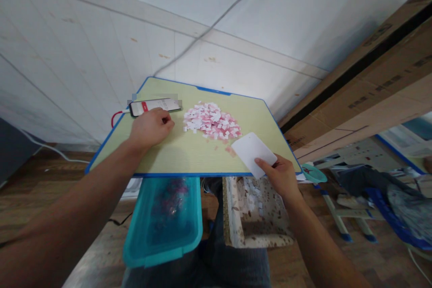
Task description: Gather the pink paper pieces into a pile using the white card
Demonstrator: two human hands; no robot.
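My right hand [281,173] grips a flat white card with rounded corners [251,150], thumb on top, over the table's right front part. Its far corner is close to a heap of small pink and white square pieces [212,120] on the pale yellow tabletop [189,157]. On the left, my left hand [151,128] rests with curled fingers in a loose fist, and I see nothing in it. Just beyond its knuckles lies a phone [155,105] with a lit screen, partly covered by the hand.
Below the table's front edge stand a teal plastic bin [135,234] and a speckled box [266,239] with small white pieces inside. A red-and-white cable [114,119] runs to the phone. Long cardboard boxes [367,76] lean at the right; a white wall [168,45] rises behind.
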